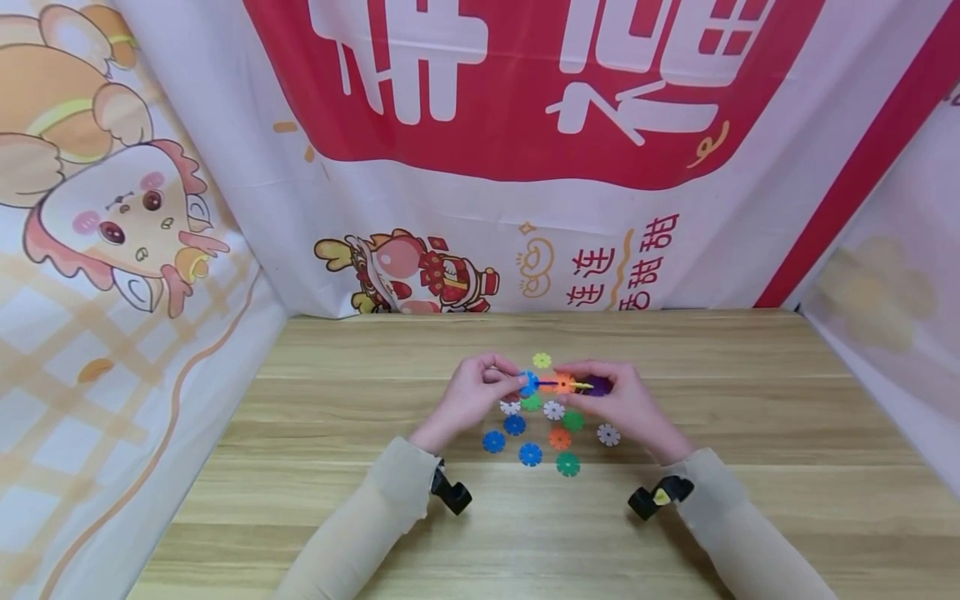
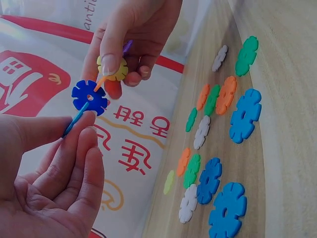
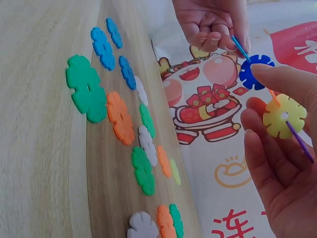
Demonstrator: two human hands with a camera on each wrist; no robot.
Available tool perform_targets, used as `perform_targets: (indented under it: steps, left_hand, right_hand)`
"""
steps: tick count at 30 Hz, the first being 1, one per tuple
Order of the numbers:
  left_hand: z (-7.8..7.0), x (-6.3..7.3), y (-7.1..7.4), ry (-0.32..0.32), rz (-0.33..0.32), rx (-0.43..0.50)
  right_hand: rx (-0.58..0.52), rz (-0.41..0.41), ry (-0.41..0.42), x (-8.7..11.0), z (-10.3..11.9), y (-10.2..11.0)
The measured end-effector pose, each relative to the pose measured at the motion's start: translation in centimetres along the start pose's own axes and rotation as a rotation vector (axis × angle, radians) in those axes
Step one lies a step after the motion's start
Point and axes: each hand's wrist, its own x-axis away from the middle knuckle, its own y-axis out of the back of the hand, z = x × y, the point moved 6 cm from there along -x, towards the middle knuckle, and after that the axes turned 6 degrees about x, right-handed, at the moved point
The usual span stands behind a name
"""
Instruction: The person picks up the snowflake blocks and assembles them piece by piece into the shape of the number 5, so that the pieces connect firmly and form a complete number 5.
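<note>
Both hands hold a chain of slotted plastic snowflake discs joined edge to edge above the table. From left to right run a light blue disc (image 1: 529,383), a dark blue disc (image 2: 81,97), an orange disc (image 1: 564,383), a yellow disc (image 3: 275,118) and a purple disc (image 1: 599,386). My left hand (image 1: 476,393) pinches the light blue disc at the left end between thumb and fingers. On the other side, my right hand (image 1: 628,406) grips the chain around the yellow disc, thumb in front and fingers behind; its thumb overlaps the dark blue disc in the right wrist view.
Loose snowflake discs lie flat on the wooden table (image 1: 360,500) below the hands: several blue (image 1: 530,454), green (image 1: 567,463) and white (image 1: 608,434) ones, some orange (image 1: 560,439), and a yellow-green one (image 1: 542,360) farthest back. Printed cloth (image 1: 420,187) hangs behind the table.
</note>
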Motion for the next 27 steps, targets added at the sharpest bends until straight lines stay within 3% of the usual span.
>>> perform_targets:
  steps: [16, 27]
  left_hand:
    - [0.4, 0.2, -0.9, -0.012, 0.033, 0.026]
    - [0.6, 0.2, -1.2, 0.002, -0.008, 0.128]
  right_hand:
    - [0.0, -0.02, -0.001, -0.4, -0.2, -0.6]
    - [0.016, -0.075, 0.085, -0.5, 0.8, -0.5]
